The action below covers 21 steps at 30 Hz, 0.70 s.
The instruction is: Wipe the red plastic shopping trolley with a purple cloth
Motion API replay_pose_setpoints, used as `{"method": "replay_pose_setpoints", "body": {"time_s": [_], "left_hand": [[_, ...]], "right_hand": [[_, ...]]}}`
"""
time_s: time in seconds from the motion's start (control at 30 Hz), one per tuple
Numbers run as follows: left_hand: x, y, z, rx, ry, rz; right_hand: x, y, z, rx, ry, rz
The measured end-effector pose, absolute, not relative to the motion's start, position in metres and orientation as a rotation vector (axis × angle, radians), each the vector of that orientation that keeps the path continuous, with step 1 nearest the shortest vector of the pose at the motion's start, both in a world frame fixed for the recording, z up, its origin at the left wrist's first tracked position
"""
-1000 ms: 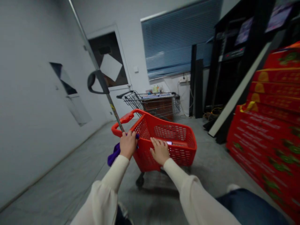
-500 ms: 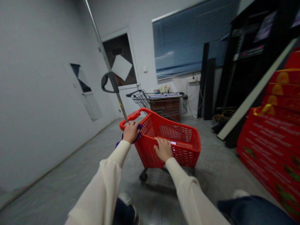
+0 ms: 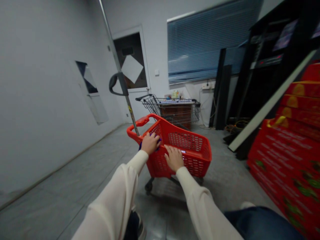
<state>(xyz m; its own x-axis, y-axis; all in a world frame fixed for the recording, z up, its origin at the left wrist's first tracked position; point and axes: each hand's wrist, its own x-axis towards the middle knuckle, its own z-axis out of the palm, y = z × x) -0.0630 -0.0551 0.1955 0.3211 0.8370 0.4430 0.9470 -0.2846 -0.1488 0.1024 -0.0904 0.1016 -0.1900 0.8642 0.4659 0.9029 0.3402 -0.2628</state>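
A red plastic shopping cart [image 3: 160, 165] with perforated sides stands side-on in front of me, its handle to the left. My left hand [image 3: 150, 143] is closed on a purple cloth [image 3: 159, 141] and presses it on the near top rim, close to the handle end. Only bits of the cloth show around the fingers. Farther right along that rim, my right hand [image 3: 175, 158] grips the edge, fingers over the top and thumb outside. A metal pole [image 3: 113, 50] with a dark grey loop grip [image 3: 118, 84] rises from the cart's handle end.
Behind stands a wire shopping cart [image 3: 150, 106] beside a brown cabinet [image 3: 176, 114] with small items on top. Stacked red boxes [image 3: 282, 160] are at the right, next to a leaning white board [image 3: 270, 103]. A door [image 3: 131, 61] is in the back wall.
My left hand with the purple cloth has slid right along the rim, away from the pole's foot. My right hand stays on the edge. The view has shifted slightly.
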Motion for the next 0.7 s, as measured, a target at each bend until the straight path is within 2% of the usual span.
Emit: {"method": "replay_pose_setpoints", "body": {"time_s": [0.17, 0.47, 0.7], "left_hand": [[-0.089, -0.038, 0.217, -1.970, -1.816, -0.449], [-0.021, -0.055, 0.168, -2.067, -1.749, -0.626], [-0.069, -0.041, 0.201, -2.107, -1.807, -0.506]], "right_hand": [[0.103, -0.091, 0.098, -1.560, -2.060, -0.139], [0.101, -0.091, 0.095, -1.579, -2.054, -0.176], [0.102, -0.094, 0.100, -1.571, -2.080, -0.182]]}}
